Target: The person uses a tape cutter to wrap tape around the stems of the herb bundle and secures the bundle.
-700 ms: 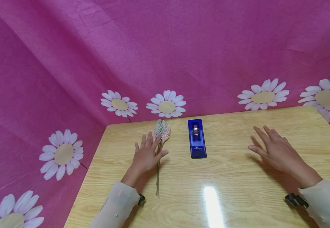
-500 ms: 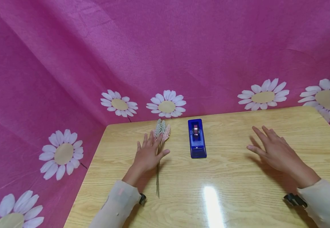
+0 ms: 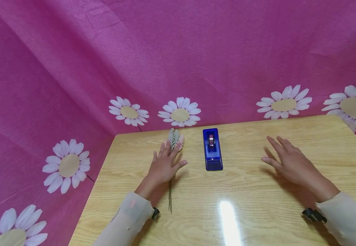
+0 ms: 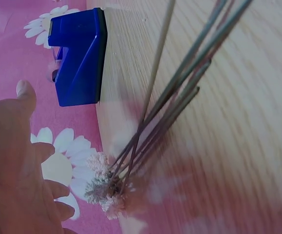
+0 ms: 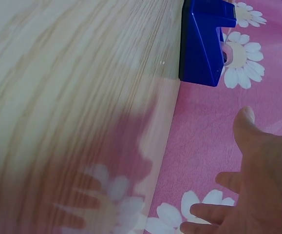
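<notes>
Blue plastic makes up the dispenser (image 3: pixel 213 155), which has stayed where it was on the table (image 3: pixel 245 191), while both hands have drifted a little nearer to it since the earlier frames. The left hand (image 3: pixel 162 168), on the dispenser's left, has shifted sideways and now covers more of the flowers (image 3: pixel 174 136); a pink head that showed between its fingers is now hidden. The right hand (image 3: pixel 294 166), well apart on the dispenser's right, has slid inward by a similar small amount. Both hands hang above the table, fingers spread wide and thumbs out, holding nothing. The flowers lie left of the dispenser, unmoved, their pale green and pink heads nubbly and tapering, their stems (image 3: pixel 170 201) thin, smooth and brownish, crossing loosely and running nearer the person than the dispenser does. The dispenser itself is a long, glossy block, stepped and slanting in side view, with a small roll (image 3: pixel 211 140) in its well. Beneath it the table has streaky, light wood grain, and a white glare (image 3: pixel 230 222) shines on the near side of it. Beyond the dispenser hangs softly creased magenta cloth (image 3: pixel 196 51), with white-petalled daisies (image 3: pixel 180 115) low down. Beige sleeves (image 3: pixel 346 218) reach in from nearer than the dispenser, each with a black strap (image 3: pixel 314 215) by the wrist.
</notes>
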Demonstrator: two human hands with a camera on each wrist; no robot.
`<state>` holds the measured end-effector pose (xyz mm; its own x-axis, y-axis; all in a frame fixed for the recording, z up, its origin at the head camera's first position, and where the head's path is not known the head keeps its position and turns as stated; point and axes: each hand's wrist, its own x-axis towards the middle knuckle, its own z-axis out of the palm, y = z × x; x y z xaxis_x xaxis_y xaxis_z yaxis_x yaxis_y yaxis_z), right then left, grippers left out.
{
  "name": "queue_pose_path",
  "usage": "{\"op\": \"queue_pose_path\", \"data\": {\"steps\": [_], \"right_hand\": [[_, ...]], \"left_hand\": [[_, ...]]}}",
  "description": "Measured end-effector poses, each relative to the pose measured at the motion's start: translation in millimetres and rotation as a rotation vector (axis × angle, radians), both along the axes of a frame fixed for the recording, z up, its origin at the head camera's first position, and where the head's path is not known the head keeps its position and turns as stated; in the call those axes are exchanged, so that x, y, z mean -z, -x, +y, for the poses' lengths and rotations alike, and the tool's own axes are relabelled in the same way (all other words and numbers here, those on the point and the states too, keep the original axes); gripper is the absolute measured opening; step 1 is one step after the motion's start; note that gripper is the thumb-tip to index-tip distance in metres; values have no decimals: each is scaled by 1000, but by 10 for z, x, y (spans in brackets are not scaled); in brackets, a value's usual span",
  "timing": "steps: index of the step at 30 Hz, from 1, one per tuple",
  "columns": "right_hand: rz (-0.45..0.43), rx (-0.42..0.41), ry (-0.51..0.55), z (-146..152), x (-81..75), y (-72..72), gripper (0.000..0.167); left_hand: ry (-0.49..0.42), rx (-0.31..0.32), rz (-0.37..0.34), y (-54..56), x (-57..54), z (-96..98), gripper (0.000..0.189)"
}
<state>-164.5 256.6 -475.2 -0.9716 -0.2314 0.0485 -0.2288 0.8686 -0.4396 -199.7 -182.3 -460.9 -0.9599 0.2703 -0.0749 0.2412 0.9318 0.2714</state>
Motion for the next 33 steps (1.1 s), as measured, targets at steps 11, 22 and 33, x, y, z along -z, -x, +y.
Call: {"op": "queue_pose_path", "data": {"steps": [11, 22, 33], "right_hand": [[-7, -29, 10, -116, -15, 29, 87], [-5, -36, 9, -241, -60, 52, 86], [-17, -45, 17, -314, -53, 91, 84]], "left_hand": [[-43, 34, -1, 39, -16, 104, 73], [-116, 86, -34, 77, -12, 229, 70], [-149, 128, -42, 111, 15, 372, 68]]}}
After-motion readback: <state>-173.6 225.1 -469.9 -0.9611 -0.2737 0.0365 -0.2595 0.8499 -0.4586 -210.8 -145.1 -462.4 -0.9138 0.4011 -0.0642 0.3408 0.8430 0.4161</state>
